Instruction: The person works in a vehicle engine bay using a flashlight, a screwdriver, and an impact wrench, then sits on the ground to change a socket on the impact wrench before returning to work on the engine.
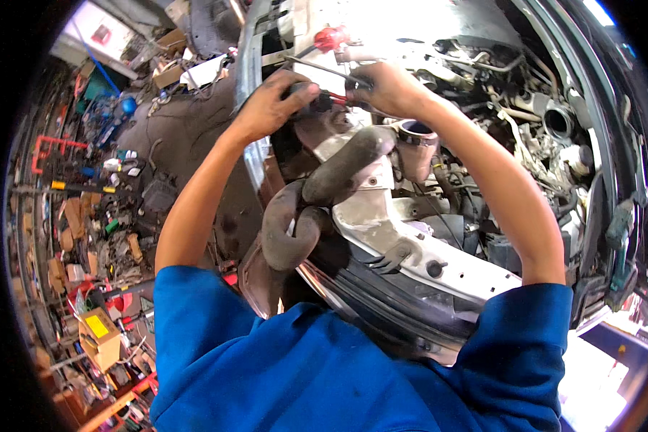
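Two hands meet on a red-handled tool (333,98) lying left-right: left hand (270,106) closed on its dark grip, right hand (385,88) clenched at the far end.

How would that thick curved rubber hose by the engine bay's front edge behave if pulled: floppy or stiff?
The rubber hose probably bends but keeps its shape: it holds moulded curves while draped over the pale metal panel. It looks thick-walled, so likely heavy for its size. Its dull, dusty surface suggests a fair grip, not slippery.
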Tool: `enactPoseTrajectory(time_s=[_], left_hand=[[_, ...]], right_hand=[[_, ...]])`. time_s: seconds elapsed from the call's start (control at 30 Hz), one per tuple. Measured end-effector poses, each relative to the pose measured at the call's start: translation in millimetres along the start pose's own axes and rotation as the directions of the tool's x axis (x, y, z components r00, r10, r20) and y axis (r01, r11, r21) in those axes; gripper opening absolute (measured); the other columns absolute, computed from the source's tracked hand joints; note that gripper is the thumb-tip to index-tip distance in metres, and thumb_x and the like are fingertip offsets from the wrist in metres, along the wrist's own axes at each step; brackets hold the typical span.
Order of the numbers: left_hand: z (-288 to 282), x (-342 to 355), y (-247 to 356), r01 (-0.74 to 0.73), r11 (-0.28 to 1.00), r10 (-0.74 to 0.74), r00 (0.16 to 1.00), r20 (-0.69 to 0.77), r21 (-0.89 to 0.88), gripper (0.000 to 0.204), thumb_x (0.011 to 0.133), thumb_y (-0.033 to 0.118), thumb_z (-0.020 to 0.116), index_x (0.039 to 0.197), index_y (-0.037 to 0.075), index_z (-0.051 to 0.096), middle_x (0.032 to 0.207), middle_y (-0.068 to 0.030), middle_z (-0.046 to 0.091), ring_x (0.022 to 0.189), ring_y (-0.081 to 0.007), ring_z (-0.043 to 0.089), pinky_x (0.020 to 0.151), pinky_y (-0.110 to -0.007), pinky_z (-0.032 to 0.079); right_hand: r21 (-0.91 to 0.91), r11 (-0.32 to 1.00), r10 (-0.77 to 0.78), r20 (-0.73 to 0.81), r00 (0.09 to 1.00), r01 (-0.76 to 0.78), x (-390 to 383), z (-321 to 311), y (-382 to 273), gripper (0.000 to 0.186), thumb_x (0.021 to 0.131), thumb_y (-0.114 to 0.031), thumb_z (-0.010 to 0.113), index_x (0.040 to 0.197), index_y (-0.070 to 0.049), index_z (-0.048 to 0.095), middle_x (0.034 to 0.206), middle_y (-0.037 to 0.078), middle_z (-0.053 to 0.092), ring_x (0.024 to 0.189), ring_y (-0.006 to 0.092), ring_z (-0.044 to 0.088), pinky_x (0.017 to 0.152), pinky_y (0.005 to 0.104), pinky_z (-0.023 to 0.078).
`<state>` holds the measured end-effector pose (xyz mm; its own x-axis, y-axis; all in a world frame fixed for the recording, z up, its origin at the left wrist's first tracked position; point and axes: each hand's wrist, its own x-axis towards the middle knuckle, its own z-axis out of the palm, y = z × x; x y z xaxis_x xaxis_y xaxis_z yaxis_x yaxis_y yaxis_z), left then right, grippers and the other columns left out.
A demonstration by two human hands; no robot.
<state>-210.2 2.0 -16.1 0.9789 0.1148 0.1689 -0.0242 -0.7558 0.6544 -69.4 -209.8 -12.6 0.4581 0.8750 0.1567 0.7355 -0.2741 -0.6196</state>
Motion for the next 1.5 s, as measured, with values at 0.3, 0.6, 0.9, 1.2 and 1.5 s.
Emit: enactPoseTrajectory(time_s=[0.3,0.6,0.9,1.2,1.5], left_hand=[[-8.1,91.4,-91.8,0.003,0.969,0.013,0.998,-0.062,0.247,0.075,0.081,0.061,0.063,0.126,0.002,0.055,0.109,-0.0281,0.064,0.107,-0.0398,0.062,0.089,-0.044,0.047],[-32.6,138.6,-40.3,-0.262,0.963,0.271,0.939,-0.214,0.066,0.042,0.09,0.042,0.064,0.092,0.001,0.068,0.066,-0.0052,0.058,0.058,-0.0159,0.054,0.054,-0.031,0.039],[-0.3,99.6,208.9,-0.607,0.775,0.626,0.775,-0.088,0.174,0.034,0.087,0.038,0.069,0.085,0.004,0.069,0.06,-0.0047,0.053,0.055,-0.0112,0.043,0.054,-0.03,0.038],[126.4,80.6,285.9,-0.721,0.563,0.754,0.649,0.106,0.404,0.024,0.086,0.035,0.066,0.081,0.011,0.069,0.059,-0.009,0.062,0.053,-0.0308,0.062,0.049,-0.04,0.048],[213.7,81.0,286.8,-0.639,0.551,0.463,0.769,0.441,0.536,0.028,0.086,0.04,0.063,0.089,0.013,0.071,0.065,-0.0145,0.064,0.064,-0.0339,0.064,0.059,-0.044,0.05]], right_hand=[[-0.289,0.93,0.144,-0.278,0.95,-0.226,-115.6,-127.1,-41.4,0.031,0.09,-0.028,0.064,0.105,-0.001,0.066,0.092,0.019,0.068,0.085,0.032,0.066,0.08,0.0382,0.048],[0.494,0.704,0.7,-0.366,0.613,-0.51,-308.3,-143.5,-104.7,0.024,0.095,-0.018,0.06,0.109,0.0,0.064,0.083,0.008,0.067,0.047,0.0055,0.046,0.044,0.0228,0.037],[0.615,0.718,0.683,-0.533,0.499,-0.327,-378.7,-149.7,-94.4,0.029,0.1,-0.022,0.051,0.111,0.002,0.061,0.079,0.011,0.066,0.045,0.0035,0.045,0.039,0.0184,0.034],[0.661,0.739,0.641,-0.628,0.442,-0.133,-397.5,-141.2,-56.1,0.027,0.099,-0.02,0.053,0.112,0.002,0.061,0.074,0.007,0.065,0.044,0.002,0.042,0.039,0.018,0.032],[0.322,0.843,0.499,-0.766,0.406,-0.43,-410.0,-129.0,-33.0,0.013,0.096,-0.014,0.055,0.096,-0.001,0.056,0.064,0.014,0.057,0.056,0.0279,0.056,0.054,0.0368,0.042]])
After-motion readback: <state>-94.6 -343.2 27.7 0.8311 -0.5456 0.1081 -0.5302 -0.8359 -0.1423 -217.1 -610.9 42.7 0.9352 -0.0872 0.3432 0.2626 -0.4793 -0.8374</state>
